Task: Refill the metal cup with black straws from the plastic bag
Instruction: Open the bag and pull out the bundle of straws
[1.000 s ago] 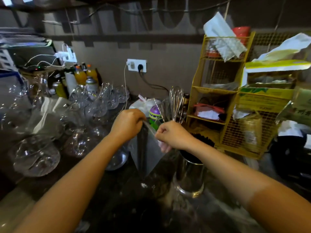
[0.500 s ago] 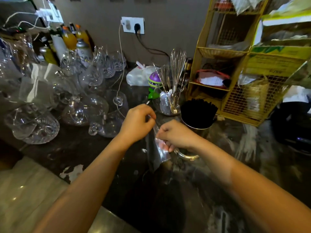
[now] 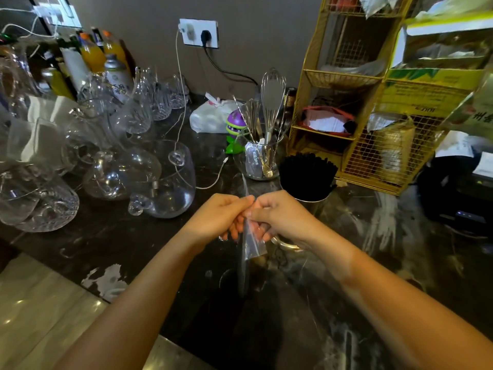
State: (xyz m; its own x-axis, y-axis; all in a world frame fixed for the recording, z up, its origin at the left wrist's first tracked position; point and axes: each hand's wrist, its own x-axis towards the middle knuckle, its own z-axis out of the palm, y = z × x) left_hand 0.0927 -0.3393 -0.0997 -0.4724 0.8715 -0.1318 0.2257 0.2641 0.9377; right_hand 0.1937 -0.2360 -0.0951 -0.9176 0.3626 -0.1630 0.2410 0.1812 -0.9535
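Note:
A metal cup (image 3: 309,202) stands on the dark counter, packed with black straws (image 3: 306,174) that fan out above its rim. My right hand (image 3: 277,214) hides most of the cup's body and base. A clear, flat plastic bag (image 3: 252,243) hangs crumpled between my two hands, with no straws visible in it. My left hand (image 3: 216,218) pinches the bag's top from the left, my right hand grips it from the right. The knuckles of both hands nearly touch, in front of the cup.
Several glass carafes and cups (image 3: 114,166) crowd the counter's left. A glass jar with a whisk and spoons (image 3: 262,156) stands behind the hands. A yellow wire rack (image 3: 373,124) fills the right, bottles (image 3: 93,54) stand at the back left, and a white cable (image 3: 208,182) crosses the counter.
My hands have come together and lowered, gathering the bag into a narrow crumpled strip. The view has tilted down, so the cup of straws now shows above my right hand.

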